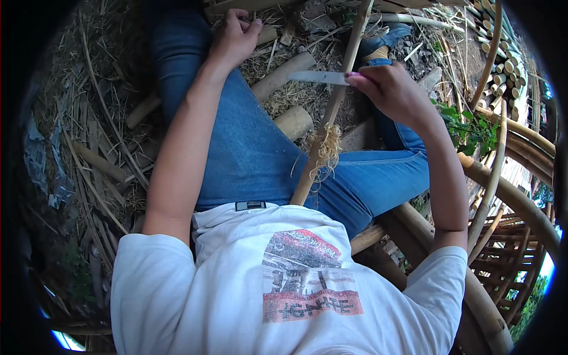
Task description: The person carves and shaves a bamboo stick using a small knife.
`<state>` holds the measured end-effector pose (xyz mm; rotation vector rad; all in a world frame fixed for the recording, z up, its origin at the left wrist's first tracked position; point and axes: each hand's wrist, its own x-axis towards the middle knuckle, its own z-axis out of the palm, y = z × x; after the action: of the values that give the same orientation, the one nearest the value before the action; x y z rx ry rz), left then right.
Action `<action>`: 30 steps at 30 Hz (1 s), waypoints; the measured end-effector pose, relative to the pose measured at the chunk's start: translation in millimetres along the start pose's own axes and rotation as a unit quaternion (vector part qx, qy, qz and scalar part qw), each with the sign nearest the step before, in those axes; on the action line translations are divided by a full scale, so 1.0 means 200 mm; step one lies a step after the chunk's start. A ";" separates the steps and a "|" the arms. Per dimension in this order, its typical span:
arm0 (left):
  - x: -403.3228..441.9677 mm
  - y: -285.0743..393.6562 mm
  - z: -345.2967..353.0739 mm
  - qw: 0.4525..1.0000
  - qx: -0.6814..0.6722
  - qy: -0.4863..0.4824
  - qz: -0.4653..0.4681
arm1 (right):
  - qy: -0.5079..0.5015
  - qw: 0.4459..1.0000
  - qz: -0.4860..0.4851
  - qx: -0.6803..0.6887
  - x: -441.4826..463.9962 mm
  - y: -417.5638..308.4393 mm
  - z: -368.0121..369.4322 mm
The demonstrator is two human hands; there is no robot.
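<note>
My right hand [393, 89] is closed around the pink handle of a knife [316, 77]. The knife's pale blade points left and crosses the upper part of a bamboo stick [331, 115]; whether it touches the stick I cannot tell. The stick slants from the top of the view down between my legs to my waist. A tuft of curled shavings [329, 148] hangs on its lower part. Above my knee, my left hand [236, 40] is held away from the stick, its fingers loosely bent and apart, with nothing visible in them.
Cut bamboo pieces [284, 76] lie on the straw-covered ground between my legs. Stacked bamboo poles [503, 74] are at the upper right. Thick curved bamboo [512, 195] and a slatted frame [512, 266] stand to my right, near a leafy plant [470, 127]. Dry strips litter the left side.
</note>
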<state>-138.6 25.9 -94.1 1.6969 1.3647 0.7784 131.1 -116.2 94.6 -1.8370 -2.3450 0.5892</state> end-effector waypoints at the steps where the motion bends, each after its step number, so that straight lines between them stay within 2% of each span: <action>1: 0.00 0.00 0.01 1.000 -0.013 -0.004 -0.003 | 0.018 0.999 0.018 -0.038 0.01 0.01 -0.02; 2: 0.01 -0.01 0.02 0.999 -0.036 -0.010 -0.007 | 0.097 0.994 0.041 -0.038 0.03 0.09 0.00; 5: 0.02 -0.05 0.01 0.997 -0.077 -0.023 -0.022 | 0.010 0.997 0.064 0.038 -0.04 0.06 0.02; 6: 0.01 -0.05 0.01 0.996 -0.078 -0.027 -0.026 | -0.047 0.997 -0.007 0.065 -0.06 0.02 0.00; 9: 0.02 -0.05 0.02 0.995 -0.088 -0.035 -0.021 | 0.034 0.998 0.049 -0.027 -0.04 0.01 -0.01; 10: 0.02 -0.04 0.03 0.995 -0.091 -0.036 -0.019 | 0.095 0.988 0.114 -0.041 -0.03 0.05 0.01; 13: 0.01 0.00 0.02 1.000 0.000 -0.018 0.014 | -0.019 0.992 0.110 0.062 -0.07 0.03 0.01; 14: 0.00 -0.02 0.03 0.999 -0.031 -0.006 0.012 | -0.056 0.992 0.094 0.065 -0.10 -0.04 -0.01; 17: -0.06 0.17 -0.01 0.997 -0.038 0.037 0.064 | -0.020 0.994 0.088 0.054 -0.09 -0.05 0.01; 18: -0.10 0.28 -0.01 0.991 -0.057 0.023 0.117 | 0.019 0.993 0.084 0.074 -0.08 0.00 0.04; 20: -0.14 0.48 -0.01 0.971 -0.091 -0.003 0.220 | 0.018 0.991 0.086 0.105 -0.07 0.07 0.07; 23: -0.13 0.63 0.02 0.938 0.047 -0.112 0.325 | 0.024 0.988 0.069 0.133 -0.02 0.14 0.13; 26: -0.06 0.68 0.06 0.911 0.065 -0.277 0.300 | 0.034 0.991 0.055 0.120 0.03 0.16 0.10; 30: 0.03 0.74 0.06 0.896 0.062 -0.352 0.264 | 0.068 0.986 0.049 0.141 0.07 0.19 0.12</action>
<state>-56.1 16.4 29.7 2.1919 0.4598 0.2788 154.9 -100.9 55.9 -1.8083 -1.9780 0.7375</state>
